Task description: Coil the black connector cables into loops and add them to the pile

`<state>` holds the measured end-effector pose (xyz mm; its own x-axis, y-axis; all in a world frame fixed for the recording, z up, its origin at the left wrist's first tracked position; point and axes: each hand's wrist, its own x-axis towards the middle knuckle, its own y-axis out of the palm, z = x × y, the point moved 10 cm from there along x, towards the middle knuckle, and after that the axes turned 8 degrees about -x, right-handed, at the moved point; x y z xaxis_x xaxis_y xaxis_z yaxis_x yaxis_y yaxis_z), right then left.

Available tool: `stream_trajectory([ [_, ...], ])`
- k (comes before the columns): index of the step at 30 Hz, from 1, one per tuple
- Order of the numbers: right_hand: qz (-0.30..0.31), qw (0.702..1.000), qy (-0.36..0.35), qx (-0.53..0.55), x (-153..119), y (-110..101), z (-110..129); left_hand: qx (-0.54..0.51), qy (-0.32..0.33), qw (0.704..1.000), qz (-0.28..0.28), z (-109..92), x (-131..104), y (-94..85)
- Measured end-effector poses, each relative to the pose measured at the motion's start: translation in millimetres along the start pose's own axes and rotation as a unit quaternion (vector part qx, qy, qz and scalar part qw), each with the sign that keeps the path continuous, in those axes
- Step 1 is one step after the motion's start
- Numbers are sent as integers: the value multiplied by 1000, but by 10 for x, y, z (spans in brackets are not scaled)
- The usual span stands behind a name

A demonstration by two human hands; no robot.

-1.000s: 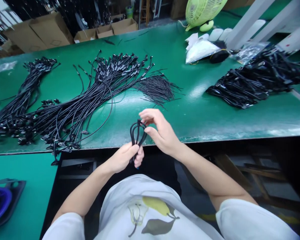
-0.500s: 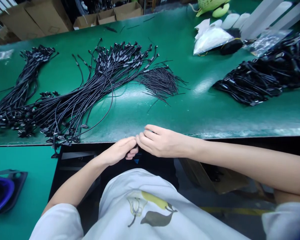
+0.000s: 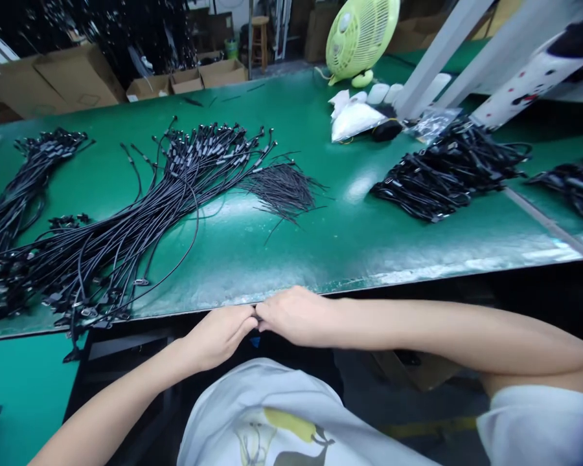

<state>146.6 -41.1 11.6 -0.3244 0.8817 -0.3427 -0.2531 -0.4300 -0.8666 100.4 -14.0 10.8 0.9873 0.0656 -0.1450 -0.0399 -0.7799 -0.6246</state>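
Now drawn together, with left hand (image 3: pixel 223 338) and right hand (image 3: pixel 294 318) touching at the fingertips, just beside the near edge of the tabletop (image 3: pixel 350 252). Reduced to a dark sliver of black cable (image 3: pixel 255 314) between those fingertips, clamped by the left; cannot tell whether gripped by the right. A second ago, visible in full loops rising from the left hand and pointing away from the body; now too covered to tell direction or long axis. Farther off, see loose cables (image 3: pixel 146 210) slanting toward thin black strips (image 3: pixel 284 191), and, to the right, bundled cables (image 3: pixel 447 171). Beyond, see a white bag (image 3: pixel 354 122) and green fan (image 3: pixel 357 42).
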Motion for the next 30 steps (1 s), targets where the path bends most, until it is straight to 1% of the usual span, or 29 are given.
stream_trajectory([
  [1, -27, 998, 2, -56, -22, -8, 22, -62, -27, 997, 26, 38, 13, 20],
  [3, -41, 993, -5, -108, -47, 24, 49, -179, -71, 979, 60, 116, 44, 71],
  [6, -29, 992, 6, -119, -37, 55, -8, -326, -116, 934, 90, 221, 106, 202],
  [7, -25, 993, 5, -117, -28, 56, -18, -358, -128, 919, 102, 241, 121, 267],
  [8, -20, 993, 1, -114, -21, 56, -23, -373, -138, 911, 108, 255, 135, 318],
  [9, -13, 994, -5, -106, -18, 54, -33, -367, -141, 913, 104, 261, 150, 342],
  [10, -5, 996, -14, -90, -20, 44, -49, -345, -139, 924, 90, 262, 167, 335],
  [12, 1, 998, -56, -19, -47, -39, -122, -288, -127, 948, 38, 261, 201, 235],
  [13, -20, 997, -74, 31, -69, -155, -225, -276, -129, 952, 8, 281, 211, 163],
  [14, -67, 992, -74, 76, -94, -331, -421, -289, -138, 947, -27, 327, 216, 84],
  [15, -133, 984, -47, 104, -130, -541, -720, -326, -150, 931, -65, 394, 219, 0],
  [16, -216, 970, 14, 109, -198, -758, -1118, -375, -161, 907, -108, 476, 219, -87],
  [17, -296, 946, 113, 75, -316, -942, -1577, -427, -166, 876, -152, 561, 220, -169],
  [18, -343, 916, 209, 23, -445, -1053, -1989, -474, -167, 843, -190, 638, 225, -236],
  [19, -365, 884, 289, -32, -559, -1108, -2331, -513, -162, 814, -219, 697, 237, -282],
  [20, -368, 862, 340, -73, -623, -1114, -2590, -543, -157, 791, -235, 736, 259, -300],
  [21, -365, 849, 369, -100, -649, -1089, -2782, -566, -153, 773, -241, 758, 286, -297],
  [22, -360, 843, 383, -116, -645, -1045, -2912, -586, -150, 759, -242, 768, 316, -280],
  [24, -358, 841, 385, -125, -604, -946, -3029, -620, -143, 733, -241, 763, 371, -241],
  [27, -363, 836, 389, -135, -569, -861, -3048, -664, -132, 694, -243, 744, 429, -215],
  [30, -394, 832, 375, -115, -567, -870, -3065, -693, -126, 669, -236, 724, 465, -197],
])
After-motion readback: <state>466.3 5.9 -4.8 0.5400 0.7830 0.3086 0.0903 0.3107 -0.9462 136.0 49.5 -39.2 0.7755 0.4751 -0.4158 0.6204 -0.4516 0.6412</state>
